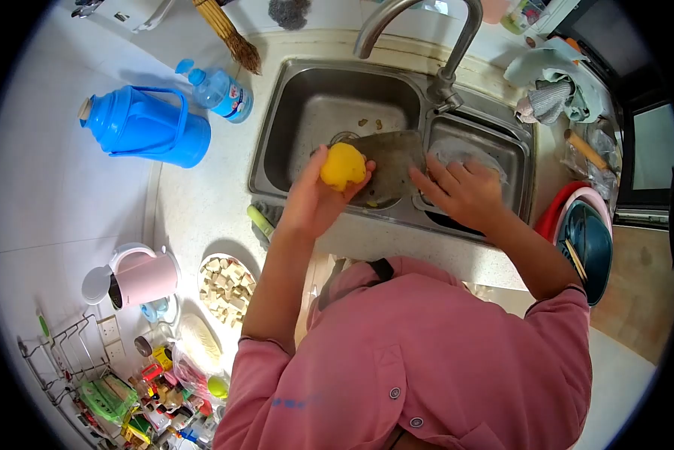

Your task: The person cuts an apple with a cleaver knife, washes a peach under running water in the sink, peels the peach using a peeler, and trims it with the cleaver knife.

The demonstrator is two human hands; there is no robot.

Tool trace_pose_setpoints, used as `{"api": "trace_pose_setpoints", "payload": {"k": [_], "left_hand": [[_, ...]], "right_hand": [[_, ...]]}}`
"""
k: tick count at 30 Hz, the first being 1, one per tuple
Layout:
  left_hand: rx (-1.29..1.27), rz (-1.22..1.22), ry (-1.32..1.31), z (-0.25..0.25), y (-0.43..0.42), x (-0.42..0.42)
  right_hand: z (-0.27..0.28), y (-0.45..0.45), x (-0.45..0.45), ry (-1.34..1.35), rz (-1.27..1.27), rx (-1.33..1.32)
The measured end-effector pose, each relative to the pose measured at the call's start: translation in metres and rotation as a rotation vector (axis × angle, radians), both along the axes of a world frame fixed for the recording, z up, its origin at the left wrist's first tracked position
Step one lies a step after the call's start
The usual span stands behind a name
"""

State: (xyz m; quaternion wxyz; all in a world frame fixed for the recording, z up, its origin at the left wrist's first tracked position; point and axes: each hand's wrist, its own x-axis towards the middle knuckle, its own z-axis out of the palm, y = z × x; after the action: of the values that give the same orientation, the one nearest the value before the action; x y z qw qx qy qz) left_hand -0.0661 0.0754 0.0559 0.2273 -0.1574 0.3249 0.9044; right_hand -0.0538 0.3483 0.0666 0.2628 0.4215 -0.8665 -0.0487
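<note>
My left hand (318, 196) is closed around a yellow, roundish, lumpy fruit or vegetable (343, 166) above the front of the left sink basin (295, 112). I cannot tell its exact kind. A flat, grey-brown sheet (391, 161) spans from the left basin to the divider; it resembles a wide blade, but no handle shows. My right hand (468, 189) hovers over the right basin (518, 161) with its fingers apart, the tips close to the sheet's right edge. Beneath it lies clear plastic (457, 151). Small brown scraps (370, 123) dot the left basin.
The faucet (457, 67) arches over the sink from behind. At left stand a blue thermos (157, 127) and a blue bottle (228, 97). A green-handled tool (260, 220) lies by my left wrist. Nearby are a plate of pale cubes (226, 289), a pink kettle (148, 277) and stacked basins (588, 244).
</note>
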Motion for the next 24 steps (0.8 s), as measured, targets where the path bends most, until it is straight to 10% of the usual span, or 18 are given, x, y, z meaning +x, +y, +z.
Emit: {"api": "trace_pose_setpoints", "payload": {"k": [9, 12, 14, 17, 24], "left_hand": [[0.117, 0.174, 0.100, -0.038, -0.060, -0.042], [-0.119, 0.229, 0.001, -0.015, -0.022, -0.021], [0.206, 0.177, -0.069, -0.030, 0.021, 0.001], [0.465, 0.168, -0.353, -0.034, 0.071, 0.030], [0.384, 0.209, -0.225, -0.017, 0.064, 0.025]], "right_hand": [[-0.007, 0.050, 0.039, -0.172, -0.090, -0.252], [-0.052, 0.039, 0.058, -0.656, -0.332, -0.783], [-0.062, -0.005, 0.069, -1.329, -0.585, -1.473], [-0.044, -0.056, 0.065, -1.446, -0.542, -1.807], [-0.057, -0.033, 0.070, -1.362, -0.586, -1.633]]}}
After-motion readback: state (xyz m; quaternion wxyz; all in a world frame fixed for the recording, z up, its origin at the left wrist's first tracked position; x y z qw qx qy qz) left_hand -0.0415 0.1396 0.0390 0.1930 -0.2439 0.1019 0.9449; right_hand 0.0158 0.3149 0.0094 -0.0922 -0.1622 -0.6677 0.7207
